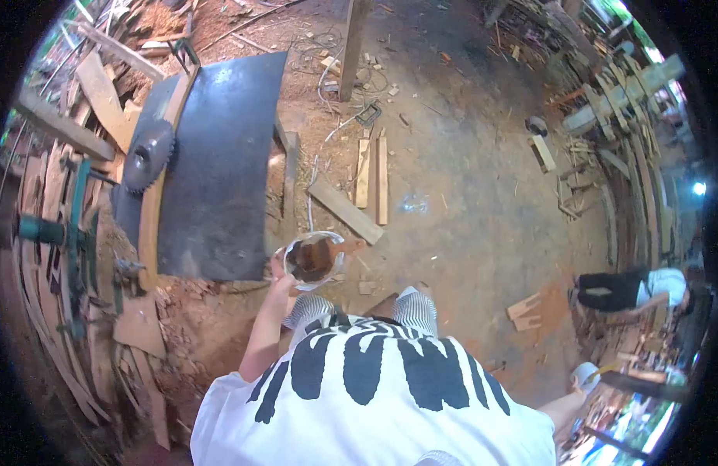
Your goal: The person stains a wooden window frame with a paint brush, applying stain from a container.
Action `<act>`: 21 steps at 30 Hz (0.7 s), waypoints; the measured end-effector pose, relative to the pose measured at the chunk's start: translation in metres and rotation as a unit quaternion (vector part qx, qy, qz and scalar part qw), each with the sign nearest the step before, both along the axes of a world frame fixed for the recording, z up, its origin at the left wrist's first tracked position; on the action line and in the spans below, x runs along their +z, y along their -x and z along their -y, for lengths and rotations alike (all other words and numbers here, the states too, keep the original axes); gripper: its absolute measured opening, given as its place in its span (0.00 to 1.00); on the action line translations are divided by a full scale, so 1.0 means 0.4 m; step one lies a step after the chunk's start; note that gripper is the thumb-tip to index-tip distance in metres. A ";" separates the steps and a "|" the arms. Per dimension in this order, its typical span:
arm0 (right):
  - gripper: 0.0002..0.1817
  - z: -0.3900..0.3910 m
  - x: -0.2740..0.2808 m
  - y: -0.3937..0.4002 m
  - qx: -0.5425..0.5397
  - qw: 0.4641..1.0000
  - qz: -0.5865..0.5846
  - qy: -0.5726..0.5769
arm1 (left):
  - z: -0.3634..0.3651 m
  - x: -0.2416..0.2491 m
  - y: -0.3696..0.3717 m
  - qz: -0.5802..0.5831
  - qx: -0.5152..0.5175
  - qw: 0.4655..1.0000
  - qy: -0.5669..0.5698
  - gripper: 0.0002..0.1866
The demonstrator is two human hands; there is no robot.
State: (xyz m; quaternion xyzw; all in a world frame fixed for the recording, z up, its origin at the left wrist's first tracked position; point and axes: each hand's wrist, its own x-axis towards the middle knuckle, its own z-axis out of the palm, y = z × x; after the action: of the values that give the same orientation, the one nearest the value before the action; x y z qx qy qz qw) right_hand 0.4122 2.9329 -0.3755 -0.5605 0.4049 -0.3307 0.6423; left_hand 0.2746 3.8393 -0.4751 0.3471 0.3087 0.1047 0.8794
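Note:
My left hand (pixel 277 269) is closed around the edge of a clear round container (pixel 315 259) with something dark brown inside. The container is held in front of my legs, and a reddish-brown bit shows at its right side. Far out to the right, my right hand (pixel 579 391) is small and partly hidden against a white cup-like object (pixel 586 376). Its fingers appear wrapped on that object, though the detail is blurred. A yellowish strip (pixel 607 368) shows beside the white object.
A saw table with a dark top (pixel 223 171) and a round toothed blade (pixel 151 157) stands on the left. Planks (pixel 346 211) lie on the dirt floor ahead. A bent-over person (pixel 631 291) is at the right, near stacked timber (pixel 646 194). Sawdust and offcuts lie around.

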 end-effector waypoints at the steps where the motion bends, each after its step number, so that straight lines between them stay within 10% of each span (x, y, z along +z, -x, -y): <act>1: 0.38 0.092 -0.014 -0.085 0.001 1.000 0.003 0.000 | 0.080 0.008 -0.035 -0.001 0.017 1.000 0.015 0.35; 10: 0.39 0.610 -0.098 -0.449 -0.059 0.997 0.013 -0.042 | 0.700 -0.005 -0.247 0.063 0.040 0.972 0.225 0.33; 14: 0.40 0.682 -0.126 -0.487 -0.084 0.994 0.023 -0.061 | 0.746 0.014 -0.256 0.090 -0.143 0.986 -0.008 0.32; 16: 0.40 0.695 -0.137 -0.473 -0.094 0.993 0.028 -0.069 | 0.746 0.079 -0.285 -0.017 0.026 0.989 0.144 0.30; 21: 0.40 0.725 -0.140 -0.442 -0.054 0.988 0.041 -0.138 | 0.703 0.069 -0.330 -0.099 -0.014 0.992 0.079 0.32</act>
State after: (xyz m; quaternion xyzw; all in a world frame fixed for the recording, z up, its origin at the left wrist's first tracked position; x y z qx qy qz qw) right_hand 0.5892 2.6428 -0.4313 -0.4295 0.4495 -0.3290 0.7108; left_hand 0.4066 3.5580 -0.4475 0.2895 0.3967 0.0323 0.8705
